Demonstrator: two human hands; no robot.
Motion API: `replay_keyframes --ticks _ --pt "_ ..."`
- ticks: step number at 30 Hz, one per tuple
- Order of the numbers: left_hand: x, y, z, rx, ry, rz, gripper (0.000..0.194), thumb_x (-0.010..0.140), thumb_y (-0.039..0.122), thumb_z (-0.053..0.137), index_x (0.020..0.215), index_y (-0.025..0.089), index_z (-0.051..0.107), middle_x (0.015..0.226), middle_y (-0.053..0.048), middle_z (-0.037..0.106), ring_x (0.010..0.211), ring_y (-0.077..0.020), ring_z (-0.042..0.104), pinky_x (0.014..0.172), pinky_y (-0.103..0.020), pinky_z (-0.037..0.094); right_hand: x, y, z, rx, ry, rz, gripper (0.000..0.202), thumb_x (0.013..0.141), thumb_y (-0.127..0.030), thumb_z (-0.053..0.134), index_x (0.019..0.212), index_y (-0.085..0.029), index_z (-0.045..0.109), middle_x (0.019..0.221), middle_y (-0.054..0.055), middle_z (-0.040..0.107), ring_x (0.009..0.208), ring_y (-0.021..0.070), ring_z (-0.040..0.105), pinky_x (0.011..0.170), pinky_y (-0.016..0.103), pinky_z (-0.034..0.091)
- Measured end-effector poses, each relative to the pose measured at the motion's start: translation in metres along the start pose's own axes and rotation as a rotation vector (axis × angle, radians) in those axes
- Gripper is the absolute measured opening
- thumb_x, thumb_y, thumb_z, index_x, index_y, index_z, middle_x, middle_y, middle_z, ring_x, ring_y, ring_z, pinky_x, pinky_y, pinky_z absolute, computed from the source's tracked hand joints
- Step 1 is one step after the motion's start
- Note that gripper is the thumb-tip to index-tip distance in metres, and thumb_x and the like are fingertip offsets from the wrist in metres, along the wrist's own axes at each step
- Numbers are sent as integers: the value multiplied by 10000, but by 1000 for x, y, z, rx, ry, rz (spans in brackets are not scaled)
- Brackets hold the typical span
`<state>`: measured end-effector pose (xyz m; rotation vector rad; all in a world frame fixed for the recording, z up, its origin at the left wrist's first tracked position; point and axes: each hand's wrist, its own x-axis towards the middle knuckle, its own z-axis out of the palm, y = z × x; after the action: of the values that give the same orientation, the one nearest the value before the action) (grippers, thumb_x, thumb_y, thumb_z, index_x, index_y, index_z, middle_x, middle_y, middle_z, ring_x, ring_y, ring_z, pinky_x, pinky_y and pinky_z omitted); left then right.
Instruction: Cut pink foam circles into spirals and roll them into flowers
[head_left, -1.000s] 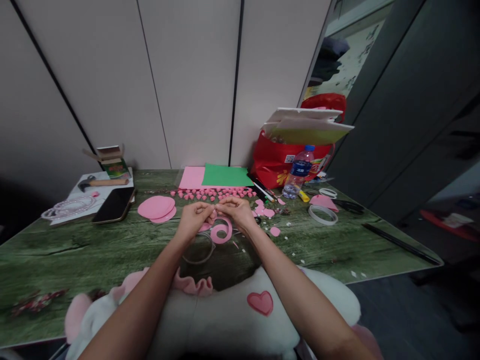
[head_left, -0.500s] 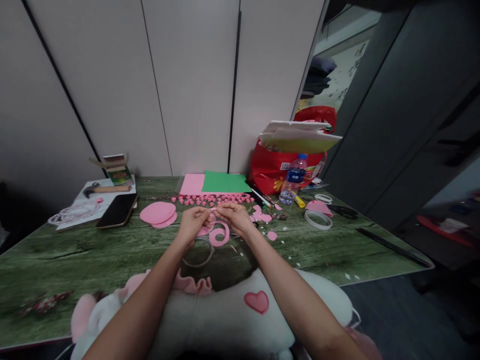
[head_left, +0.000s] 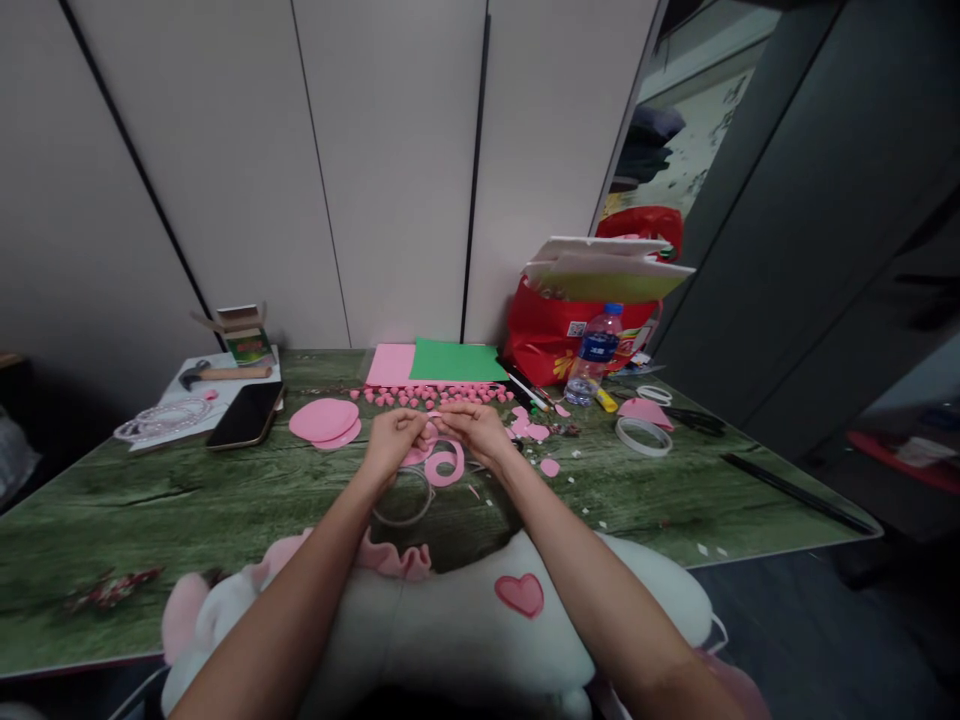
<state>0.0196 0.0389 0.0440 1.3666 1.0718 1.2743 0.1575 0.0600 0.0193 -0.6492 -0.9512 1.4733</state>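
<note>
Nearest, a white plush toy (head_left: 450,615) w/ a pink heart lies along the near edge of the green wood-look table (head_left: 187,530). Just beyond, L of ctr, is a clear ring (head_left: 401,515), w/ a pink paper spiral (head_left: 445,468) just to its R & a bit farther.

Over these, ctr, L hand (head_left: 396,440) & R hand (head_left: 475,432) nearly meet. Both have fingers narrow, thumb & index pinched on a small pink paper piece (head_left: 434,418) btwn them; its exact shape is too small to tell.

Far R: black rods (head_left: 799,495), then tape roll (head_left: 645,438), black scissors (head_left: 699,420) behind it. Pink scraps (head_left: 529,426) lie just R of the R hand. On the L: overlapping pink paper discs (head_left: 324,420), smartphone (head_left: 246,415), bead string (head_left: 165,418), & farther, a claw hammer (head_left: 232,373).

Beyond the hands, small pink paper rolls (head_left: 431,396) in a wide band, then pink sheet (head_left: 390,364) partly under green sheet (head_left: 459,361). Far R: yellow glue stick (head_left: 606,401) by an upright water bottle (head_left: 596,352), in front of a red bag (head_left: 536,330).
</note>
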Motion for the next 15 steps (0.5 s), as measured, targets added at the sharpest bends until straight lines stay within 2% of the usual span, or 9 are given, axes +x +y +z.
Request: replay_keyframes --ticks 10,15 --pt "0 0 2 -2 -3 -8 190 599 288 607 636 106 569 483 6 565 402 -84 505 437 -205 415 -1 -1 0 -71 49 19 270 414 -207 758 636 -135 623 577 -3 630 498 90 574 547 217 491" --pt "-1 1 2 -1 -26 3 198 603 296 611 637 105 574 498 1 571 414 -84 510 449 -208 422 -1 1 0 -72 48 37 265 412 -221 759 623 -134 624 547 -20 615 486 75 564 547 204 480"
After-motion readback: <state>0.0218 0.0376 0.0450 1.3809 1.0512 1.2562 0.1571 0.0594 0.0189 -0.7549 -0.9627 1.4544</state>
